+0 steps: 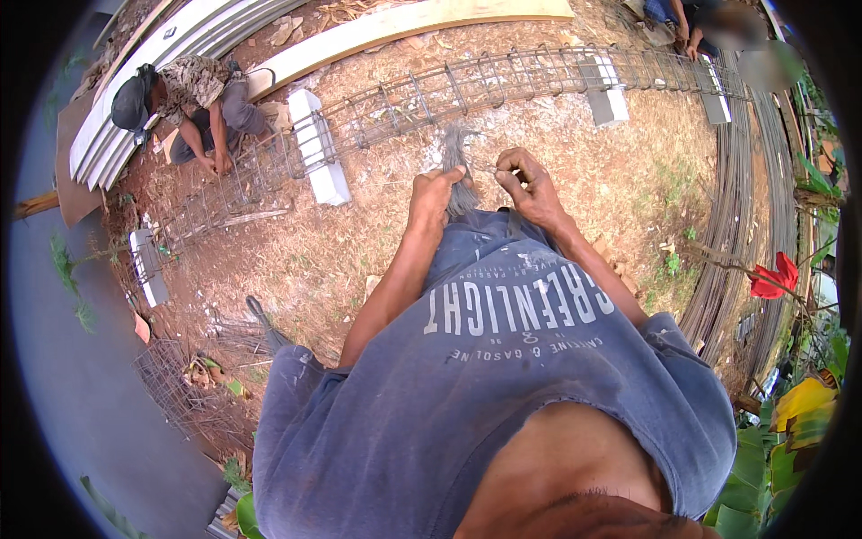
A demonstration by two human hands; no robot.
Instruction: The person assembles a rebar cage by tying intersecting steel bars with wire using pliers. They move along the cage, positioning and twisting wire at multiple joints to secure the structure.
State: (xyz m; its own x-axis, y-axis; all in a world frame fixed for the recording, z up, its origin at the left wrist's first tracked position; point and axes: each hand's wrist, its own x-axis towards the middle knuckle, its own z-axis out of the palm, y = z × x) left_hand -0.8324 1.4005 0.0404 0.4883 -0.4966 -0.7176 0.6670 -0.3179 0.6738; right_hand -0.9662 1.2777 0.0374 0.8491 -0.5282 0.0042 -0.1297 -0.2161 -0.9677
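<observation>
In front of my body, my left hand (pixel 433 198) is closed round a bundle of thin grey tie wire (pixel 458 148), its strands fanning out above and below the fist. My right hand (pixel 532 189) is just to the right, thumb and fingers pinched together. Thin dark strands run from the bundle toward those fingertips, so they appear to grip wire ends. Beyond both hands lies a long cage of steel reinforcing bars (pixel 453 85) with square stirrups, which neither hand touches.
White blocks (pixel 321 153) carry the cage, with another block (pixel 606 94) farther right. A crouching person (pixel 193 108) works at its left part; another person's hands (pixel 691 47) are at its far right. Long loose bars (pixel 741 207) lie right, boards (pixel 395 29) behind, wire mesh (pixel 175 382) lower left.
</observation>
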